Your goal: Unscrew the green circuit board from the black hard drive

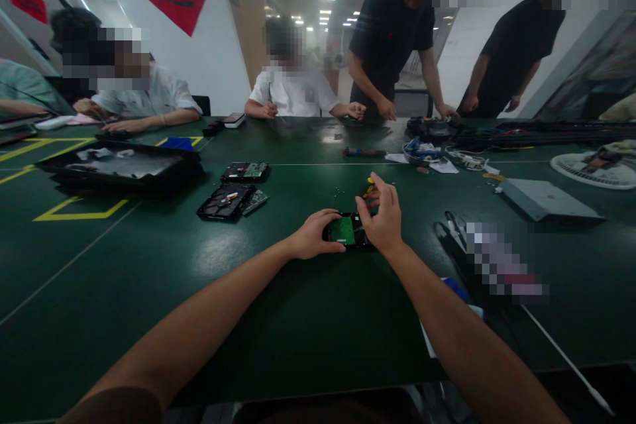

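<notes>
A black hard drive (342, 230) with a green circuit board facing up lies on the green table in front of me. My left hand (316, 234) clasps its left end, thumb along the near edge and fingers along the far edge. Over the drive's right end, my right hand (383, 215) holds a small yellow and black screwdriver (368, 188) between thumb and fingers. My hand hides much of the tool, and I cannot make out whether its tip touches a screw. Tiny screws (339, 192) are scattered just beyond the drive.
To the left are another hard drive (245, 171), an opened black casing (224, 202), a loose circuit board (255, 202) and stacked black trays (119, 165). A grey metal box (551, 200) and a white round grille (593, 171) lie right. Several people are across the table.
</notes>
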The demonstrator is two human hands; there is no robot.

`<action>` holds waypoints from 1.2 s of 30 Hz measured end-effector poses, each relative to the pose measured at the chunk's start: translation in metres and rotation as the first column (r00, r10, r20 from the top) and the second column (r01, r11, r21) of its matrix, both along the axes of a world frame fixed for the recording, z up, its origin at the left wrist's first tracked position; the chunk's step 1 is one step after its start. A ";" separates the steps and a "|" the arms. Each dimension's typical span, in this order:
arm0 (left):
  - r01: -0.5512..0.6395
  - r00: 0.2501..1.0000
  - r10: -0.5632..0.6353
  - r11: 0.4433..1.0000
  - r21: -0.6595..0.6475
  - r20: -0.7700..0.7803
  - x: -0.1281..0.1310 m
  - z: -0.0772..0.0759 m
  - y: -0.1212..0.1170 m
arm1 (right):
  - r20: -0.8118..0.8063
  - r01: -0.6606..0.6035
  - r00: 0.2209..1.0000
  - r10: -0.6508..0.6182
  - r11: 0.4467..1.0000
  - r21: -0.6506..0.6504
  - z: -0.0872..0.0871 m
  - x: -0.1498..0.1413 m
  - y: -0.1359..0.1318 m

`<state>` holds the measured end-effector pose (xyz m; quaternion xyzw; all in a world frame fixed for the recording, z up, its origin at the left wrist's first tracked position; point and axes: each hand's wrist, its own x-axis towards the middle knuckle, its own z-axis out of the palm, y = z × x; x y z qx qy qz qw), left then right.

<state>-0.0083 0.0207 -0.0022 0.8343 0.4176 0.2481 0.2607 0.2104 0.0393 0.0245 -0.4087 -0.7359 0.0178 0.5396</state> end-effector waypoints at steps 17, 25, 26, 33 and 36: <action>0.004 1.000 -0.004 1.000 0.017 0.005 0.001 0.000 0.000 | -0.008 -0.014 1.000 0.014 1.000 0.006 -0.002 0.000 0.001; 0.001 1.000 -0.001 1.000 0.000 0.018 0.000 -0.001 0.000 | -0.011 0.026 1.000 -0.025 0.999 0.028 -0.004 0.002 0.003; 0.000 1.000 0.001 1.000 -0.008 0.022 0.000 0.000 0.000 | -0.012 0.022 1.000 -0.021 0.999 0.025 -0.004 0.002 0.003; 0.005 1.000 -0.005 1.000 -0.007 0.009 0.000 0.003 -0.002 | -0.007 0.035 0.999 -0.035 0.999 0.020 -0.004 0.002 0.004; 0.002 1.000 -0.002 1.000 0.000 0.000 0.000 0.003 -0.002 | -0.002 0.019 1.000 -0.019 1.000 0.025 -0.003 0.002 0.003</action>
